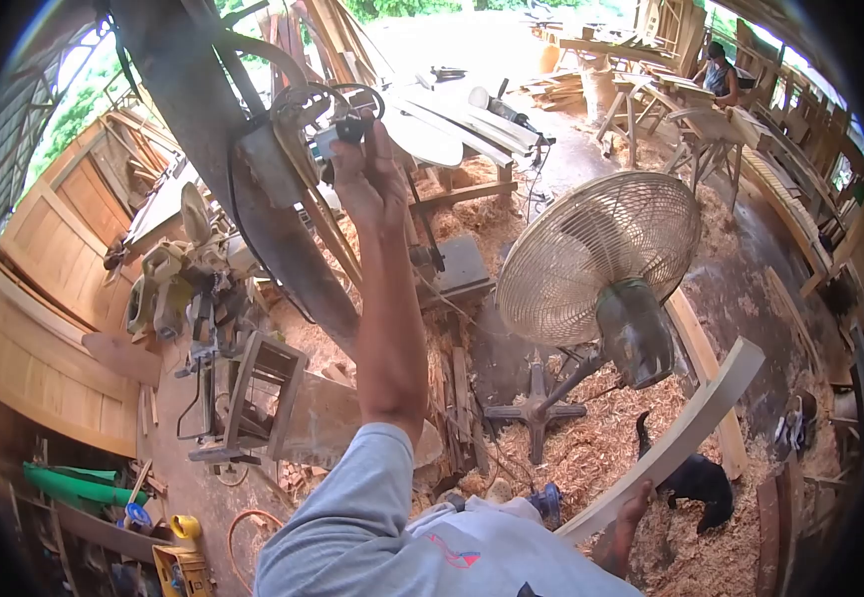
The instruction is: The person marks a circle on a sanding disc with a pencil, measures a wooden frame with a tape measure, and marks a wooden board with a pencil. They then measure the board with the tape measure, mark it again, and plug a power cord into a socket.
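Observation:
My left hand (370, 184) is raised at the end of my outstretched arm. Its fingers close around a small black fitting (351, 129), perhaps a plug or switch, beside looped cables on a thick slanting post (253, 189). A grey box (265, 164) is fixed to that post just left of the hand. Low on the right, my right hand (629, 519) grips a long pale wooden board (676, 438), which slants up to the right and looks curved through the wide lens. Part of that hand is hidden behind the board.
A large stand fan (601, 254) rises ahead on its cross-shaped base (536, 410). Behind the board, a black animal (701, 486) stands in wood shavings (591, 428). Wooden door panels (49, 368) lean at left. A person (721, 75) sits far right near stacked timber.

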`<state>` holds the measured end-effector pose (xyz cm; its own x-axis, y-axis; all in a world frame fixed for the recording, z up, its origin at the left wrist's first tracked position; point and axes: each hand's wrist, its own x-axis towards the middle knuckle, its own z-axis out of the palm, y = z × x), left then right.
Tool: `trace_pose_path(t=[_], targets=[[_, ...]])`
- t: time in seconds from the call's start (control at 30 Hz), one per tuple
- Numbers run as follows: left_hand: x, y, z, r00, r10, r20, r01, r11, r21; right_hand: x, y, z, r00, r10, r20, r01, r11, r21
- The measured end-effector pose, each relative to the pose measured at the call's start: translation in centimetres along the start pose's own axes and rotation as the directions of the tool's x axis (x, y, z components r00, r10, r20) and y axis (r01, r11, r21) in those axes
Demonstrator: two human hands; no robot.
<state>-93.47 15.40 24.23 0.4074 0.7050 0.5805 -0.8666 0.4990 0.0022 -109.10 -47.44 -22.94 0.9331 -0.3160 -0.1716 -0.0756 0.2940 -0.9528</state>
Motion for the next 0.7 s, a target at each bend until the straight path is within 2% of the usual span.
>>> trace_pose_path(t=[0.07, 0.17, 0.3, 0.37, 0.4, 0.47, 0.5, 0.53, 0.57, 0.63, 0.67, 0.7], targets=[[0.1, 0.3, -0.1, 1.000, -0.019, 0.007, 0.019, 0.999, -0.028, 0.4, -0.5, 0.8, 0.998, -0.064, 0.005, 0.064, 0.997, -0.040], [0.1, 0.2, -0.7, 0.999, -0.039, 0.024, 0.041, 0.997, -0.072, 1.1, -0.2, 0.6, 0.997, -0.071, 0.009, 0.071, 0.997, 0.001], [0.5, -0.1, -2.6, 0.996, -0.076, 0.036, 0.082, 0.973, -0.215, 1.4, 0.5, -0.6, 0.993, -0.115, 0.027, 0.114, 0.993, 0.018], [1.3, 0.3, -3.8, 0.984, -0.156, 0.082, 0.176, 0.839, -0.515, 2.5, 3.0, -3.3, 0.966, -0.190, 0.175, 0.193, 0.981, 0.003], [1.3, 0.3, -4.0, 0.986, -0.143, 0.081, 0.165, 0.855, -0.492, 1.9, 2.0, -2.7, 0.967, -0.192, 0.169, 0.194, 0.981, 0.007], [1.9, 0.8, -5.2, 0.981, -0.176, 0.078, 0.190, 0.826, -0.531, 0.6, -0.5, -1.6, 0.992, -0.084, 0.098, 0.090, 0.995, -0.051], [2.2, 1.0, -5.2, 0.977, -0.204, 0.069, 0.206, 0.796, -0.568, 0.2, -1.3, -1.0, 0.992, -0.095, 0.086, 0.099, 0.994, -0.041], [2.3, 1.2, -5.4, 0.955, -0.274, 0.111, 0.284, 0.741, -0.608, -0.3, -2.3, -0.7, 0.990, -0.121, 0.076, 0.125, 0.991, -0.046], [1.8, 1.2, -3.9, 0.961, -0.266, 0.082, 0.253, 0.710, -0.657, -0.5, -2.7, -0.8, 0.987, -0.148, 0.063, 0.151, 0.987, -0.054], [1.6, 0.5, -3.0, 0.997, -0.064, -0.038, 0.035, 0.849, -0.528, -0.8, -2.9, -1.5, 0.985, -0.170, 0.002, 0.170, 0.985, -0.035], [1.5, 1.0, -2.0, 0.979, -0.194, -0.062, 0.118, 0.787, -0.605, -1.2, -2.9, -2.2, 0.984, -0.177, -0.036, 0.176, 0.984, -0.023], [1.4, 1.0, -1.6, 0.976, -0.206, -0.074, 0.121, 0.787, -0.606, -1.6, -2.9, -2.8, 0.984, -0.170, -0.047, 0.169, 0.985, -0.034]])
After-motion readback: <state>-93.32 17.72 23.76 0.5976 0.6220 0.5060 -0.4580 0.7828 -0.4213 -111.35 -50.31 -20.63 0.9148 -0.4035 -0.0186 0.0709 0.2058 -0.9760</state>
